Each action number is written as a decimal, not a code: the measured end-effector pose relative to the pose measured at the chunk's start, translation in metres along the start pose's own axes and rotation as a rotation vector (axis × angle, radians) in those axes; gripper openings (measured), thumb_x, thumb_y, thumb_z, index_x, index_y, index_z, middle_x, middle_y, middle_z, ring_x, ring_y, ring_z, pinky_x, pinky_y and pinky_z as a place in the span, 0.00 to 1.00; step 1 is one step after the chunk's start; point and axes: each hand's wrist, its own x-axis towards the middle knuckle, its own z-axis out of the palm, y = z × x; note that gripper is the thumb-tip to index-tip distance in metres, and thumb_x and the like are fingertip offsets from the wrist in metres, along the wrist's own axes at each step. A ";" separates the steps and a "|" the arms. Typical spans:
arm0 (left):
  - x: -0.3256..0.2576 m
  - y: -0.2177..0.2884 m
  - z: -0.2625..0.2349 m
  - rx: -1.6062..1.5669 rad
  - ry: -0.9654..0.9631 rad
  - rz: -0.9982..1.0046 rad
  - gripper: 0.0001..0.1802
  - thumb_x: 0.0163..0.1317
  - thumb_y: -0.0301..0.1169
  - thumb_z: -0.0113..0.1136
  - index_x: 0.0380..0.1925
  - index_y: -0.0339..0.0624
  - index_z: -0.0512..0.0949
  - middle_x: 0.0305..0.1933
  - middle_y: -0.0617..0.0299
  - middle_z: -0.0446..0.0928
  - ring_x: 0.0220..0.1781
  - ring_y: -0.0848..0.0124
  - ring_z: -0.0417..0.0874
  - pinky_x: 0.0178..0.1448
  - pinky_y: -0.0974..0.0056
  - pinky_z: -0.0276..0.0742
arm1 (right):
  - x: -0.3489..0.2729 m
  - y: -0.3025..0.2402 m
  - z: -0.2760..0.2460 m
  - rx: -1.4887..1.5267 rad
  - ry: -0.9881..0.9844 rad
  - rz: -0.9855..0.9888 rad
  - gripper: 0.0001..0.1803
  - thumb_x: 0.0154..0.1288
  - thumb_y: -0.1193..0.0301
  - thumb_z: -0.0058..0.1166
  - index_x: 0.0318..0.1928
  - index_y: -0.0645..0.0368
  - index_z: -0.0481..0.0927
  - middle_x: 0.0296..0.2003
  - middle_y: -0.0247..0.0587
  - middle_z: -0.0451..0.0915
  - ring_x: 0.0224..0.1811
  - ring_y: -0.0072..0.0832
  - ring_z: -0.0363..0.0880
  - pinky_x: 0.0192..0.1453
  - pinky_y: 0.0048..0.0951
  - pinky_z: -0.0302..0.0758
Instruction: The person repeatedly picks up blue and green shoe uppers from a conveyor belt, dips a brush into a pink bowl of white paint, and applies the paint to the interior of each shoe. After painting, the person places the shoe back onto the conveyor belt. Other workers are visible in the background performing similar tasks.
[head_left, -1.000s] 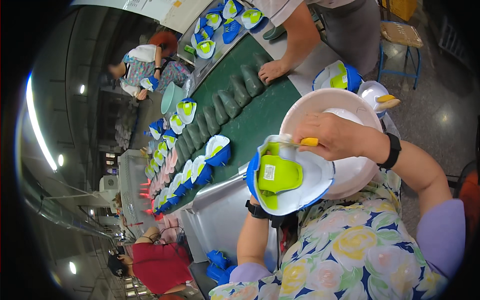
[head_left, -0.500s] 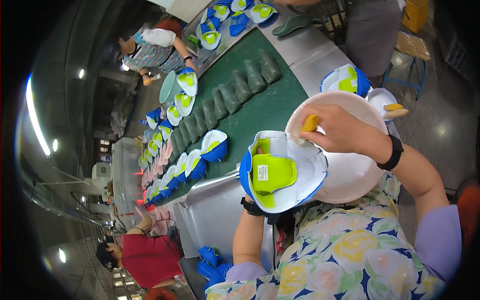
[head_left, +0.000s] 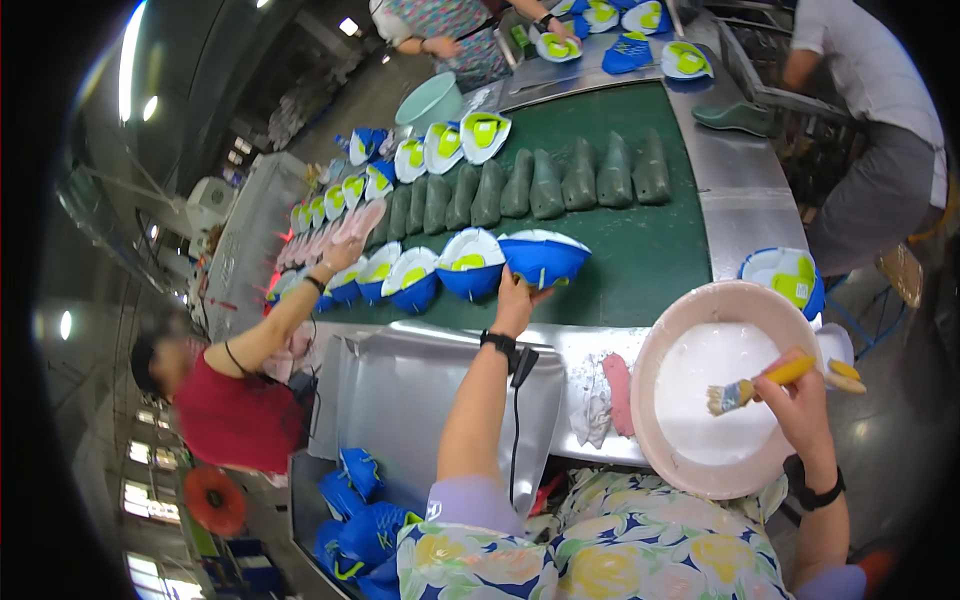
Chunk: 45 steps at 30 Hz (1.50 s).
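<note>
Along the near edge of the green belt [head_left: 645,245], my left hand [head_left: 516,303] grips a blue-and-white shoe upper [head_left: 545,262], while my right hand [head_left: 800,405] pinches a yellow-handled paintbrush [head_left: 738,395] above the pink basin [head_left: 652,350].

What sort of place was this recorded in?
Most likely a shoe factory's production line: blue-and-white shoe uppers and dark green foot-shaped lasts stand in rows on a long green surface, and a co-worker in red reaches over it.
</note>
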 end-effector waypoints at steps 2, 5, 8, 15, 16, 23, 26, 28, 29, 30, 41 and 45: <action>0.017 -0.006 -0.012 0.071 0.053 -0.138 0.31 0.73 0.23 0.49 0.72 0.53 0.54 0.66 0.51 0.71 0.60 0.53 0.82 0.63 0.48 0.81 | -0.005 0.002 -0.003 0.070 -0.024 0.088 0.07 0.63 0.80 0.61 0.39 0.64 0.76 0.34 0.38 0.79 0.35 0.24 0.82 0.42 0.25 0.80; 0.016 -0.007 -0.038 0.348 0.223 -0.207 0.39 0.62 0.19 0.49 0.74 0.54 0.56 0.62 0.45 0.75 0.57 0.49 0.81 0.60 0.50 0.79 | -0.008 0.008 -0.008 -0.064 -0.040 0.103 0.05 0.68 0.78 0.57 0.41 0.63 0.75 0.36 0.38 0.78 0.35 0.23 0.81 0.42 0.24 0.79; -0.026 0.021 -0.084 0.848 0.533 0.263 0.40 0.57 0.26 0.59 0.71 0.32 0.59 0.62 0.31 0.73 0.63 0.38 0.76 0.71 0.48 0.68 | -0.003 0.018 -0.016 -0.065 -0.128 -0.004 0.04 0.72 0.77 0.55 0.43 0.64 0.75 0.38 0.37 0.76 0.36 0.22 0.79 0.43 0.23 0.76; -0.370 0.155 -0.297 1.501 1.148 0.378 0.39 0.53 0.37 0.70 0.63 0.27 0.70 0.59 0.34 0.77 0.64 0.40 0.76 0.70 0.46 0.69 | 0.005 0.043 -0.015 -0.115 -0.327 -0.009 0.04 0.74 0.77 0.53 0.45 0.65 0.75 0.42 0.37 0.74 0.39 0.21 0.76 0.47 0.23 0.73; -0.429 0.153 -0.316 1.676 1.432 0.348 0.41 0.51 0.45 0.73 0.60 0.28 0.72 0.51 0.36 0.81 0.56 0.39 0.81 0.63 0.45 0.75 | 0.004 0.045 -0.013 -0.112 -0.337 -0.007 0.05 0.74 0.77 0.53 0.45 0.65 0.75 0.42 0.37 0.74 0.39 0.21 0.76 0.47 0.23 0.73; -0.613 0.069 -0.351 1.152 1.405 -0.805 0.41 0.54 0.65 0.67 0.51 0.38 0.84 0.57 0.43 0.82 0.64 0.54 0.78 0.69 0.52 0.70 | -0.001 0.041 0.015 -0.097 -0.379 0.009 0.06 0.73 0.77 0.55 0.46 0.64 0.75 0.41 0.38 0.77 0.39 0.21 0.76 0.47 0.23 0.74; -0.574 0.071 -0.323 1.078 1.268 -0.460 0.29 0.62 0.56 0.67 0.42 0.37 0.87 0.48 0.51 0.85 0.52 0.63 0.83 0.59 0.61 0.74 | -0.006 0.037 0.026 -0.031 -0.400 0.022 0.06 0.72 0.77 0.57 0.46 0.64 0.75 0.40 0.38 0.78 0.38 0.21 0.77 0.47 0.23 0.75; -0.508 0.084 -0.302 0.794 1.100 -0.171 0.23 0.66 0.48 0.66 0.40 0.36 0.87 0.41 0.56 0.86 0.44 0.68 0.84 0.53 0.67 0.75 | -0.010 0.034 0.029 -0.083 -0.396 -0.019 0.07 0.72 0.77 0.57 0.46 0.64 0.75 0.40 0.38 0.79 0.39 0.21 0.78 0.47 0.22 0.76; -0.472 0.086 -0.287 0.603 1.014 -0.122 0.19 0.68 0.44 0.66 0.40 0.35 0.86 0.37 0.58 0.86 0.41 0.70 0.83 0.51 0.70 0.74 | -0.013 0.032 0.029 -0.096 -0.397 -0.027 0.07 0.72 0.77 0.57 0.46 0.64 0.75 0.40 0.38 0.79 0.39 0.21 0.78 0.46 0.22 0.76; -0.436 0.092 -0.273 0.587 0.896 -0.117 0.22 0.68 0.45 0.66 0.46 0.34 0.84 0.43 0.57 0.84 0.45 0.68 0.83 0.55 0.67 0.76 | -0.016 0.031 0.027 -0.095 -0.384 -0.040 0.07 0.71 0.76 0.58 0.46 0.64 0.75 0.41 0.38 0.79 0.40 0.21 0.79 0.47 0.23 0.77; -0.393 0.143 -0.167 1.338 -0.009 -0.200 0.53 0.50 0.47 0.79 0.74 0.42 0.64 0.70 0.43 0.71 0.73 0.56 0.71 0.73 0.57 0.67 | -0.034 0.050 -0.011 -0.103 -0.237 0.005 0.07 0.72 0.76 0.58 0.46 0.63 0.75 0.42 0.37 0.78 0.41 0.22 0.78 0.49 0.24 0.76; -0.433 0.124 -0.161 0.957 0.124 -0.530 0.43 0.49 0.31 0.79 0.67 0.38 0.72 0.58 0.58 0.82 0.58 0.68 0.81 0.65 0.63 0.75 | -0.026 0.050 -0.009 -0.106 -0.268 0.034 0.07 0.71 0.76 0.58 0.46 0.63 0.76 0.42 0.38 0.78 0.41 0.22 0.79 0.49 0.24 0.76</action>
